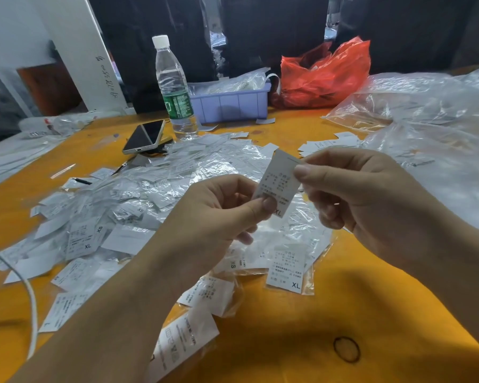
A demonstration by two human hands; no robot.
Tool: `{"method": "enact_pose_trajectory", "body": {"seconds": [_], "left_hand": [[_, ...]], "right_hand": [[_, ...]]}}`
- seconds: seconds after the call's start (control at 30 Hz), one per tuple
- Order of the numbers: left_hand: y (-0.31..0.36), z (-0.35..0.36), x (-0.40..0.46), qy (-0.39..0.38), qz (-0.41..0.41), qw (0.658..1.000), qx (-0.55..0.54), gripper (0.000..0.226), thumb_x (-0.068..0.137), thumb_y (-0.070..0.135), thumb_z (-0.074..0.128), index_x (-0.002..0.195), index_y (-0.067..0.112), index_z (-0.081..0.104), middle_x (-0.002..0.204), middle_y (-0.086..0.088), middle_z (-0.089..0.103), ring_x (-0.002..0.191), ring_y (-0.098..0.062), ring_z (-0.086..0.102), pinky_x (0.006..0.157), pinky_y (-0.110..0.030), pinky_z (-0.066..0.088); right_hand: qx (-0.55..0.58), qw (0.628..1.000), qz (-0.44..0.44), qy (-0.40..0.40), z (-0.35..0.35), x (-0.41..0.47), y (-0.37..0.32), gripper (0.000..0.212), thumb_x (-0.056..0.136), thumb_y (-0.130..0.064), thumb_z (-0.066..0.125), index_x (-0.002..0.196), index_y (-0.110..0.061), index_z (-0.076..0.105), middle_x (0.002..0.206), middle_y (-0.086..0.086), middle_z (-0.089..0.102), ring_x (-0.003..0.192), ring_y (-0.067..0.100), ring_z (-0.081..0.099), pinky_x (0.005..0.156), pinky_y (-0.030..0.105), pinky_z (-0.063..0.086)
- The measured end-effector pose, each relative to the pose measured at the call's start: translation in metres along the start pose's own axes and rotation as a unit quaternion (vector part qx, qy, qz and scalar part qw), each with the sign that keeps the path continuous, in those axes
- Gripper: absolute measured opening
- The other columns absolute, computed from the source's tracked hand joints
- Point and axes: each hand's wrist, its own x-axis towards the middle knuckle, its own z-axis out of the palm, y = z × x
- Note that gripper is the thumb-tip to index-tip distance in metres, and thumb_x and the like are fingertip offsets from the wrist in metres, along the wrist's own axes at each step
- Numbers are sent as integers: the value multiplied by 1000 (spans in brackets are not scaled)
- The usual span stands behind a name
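Note:
I hold one white printed size label [277,181] above the orange table [329,313]. My left hand [213,214] pinches its lower end between thumb and forefinger. My right hand [357,189] pinches its upper right edge the same way. The label is tilted, and its bottom corner shows an "XL" mark. Below and to the left spreads a heap of similar labels in small clear bags [138,205].
A water bottle [173,87] and a phone [144,136] stand behind the heap. Further back sit a lilac plastic bin [233,105] and a red plastic bag [324,76]. Large clear bags [426,111] fill the right. A white cable [28,294] crosses the left edge.

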Motion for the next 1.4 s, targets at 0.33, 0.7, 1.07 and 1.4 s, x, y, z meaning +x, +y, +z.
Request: {"method": "enact_pose_trajectory", "body": {"seconds": [0.33, 0.7, 1.07, 1.4], "left_hand": [[-2, 0, 0, 30, 6, 999, -16, 26, 65, 32, 72, 84, 15, 73, 77, -2, 73, 70, -14, 68, 57, -22, 55], [-3, 1, 1, 38, 8, 999, -7, 13, 67, 34, 72, 74, 23, 74, 68, 6, 68, 61, -1, 62, 53, -12, 46], [-12, -7, 2, 113, 38, 972, 203, 16, 81, 36, 74, 95, 32, 67, 71, 6, 69, 61, -4, 62, 50, -12, 45], [-17, -8, 3, 136, 61, 907, 395, 52, 74, 49, 74, 121, 41, 52, 121, 20, 48, 117, -7, 44, 85, -25, 36]], "right_hand": [[-37, 999, 2, -4, 6, -3, 6, 14, 76, -18, 73, 79, -4, 73, 52, 0, 51, 46, 12, 40, 43, 24, 34], [-197, 969, -144, 22, 10, -8, 5, 11, 86, -18, 68, 82, -22, 78, 59, 3, 64, 49, 11, 49, 46, 18, 39], [-367, 922, -89, 87, -12, 2, 2, 7, 84, -23, 67, 85, -26, 73, 70, -5, 67, 64, 7, 59, 55, 18, 45], [-632, 764, 130, -1, -15, 9, 21, 21, 96, -15, 42, 112, -18, 54, 117, 0, 53, 108, 21, 47, 82, 32, 45]]}}
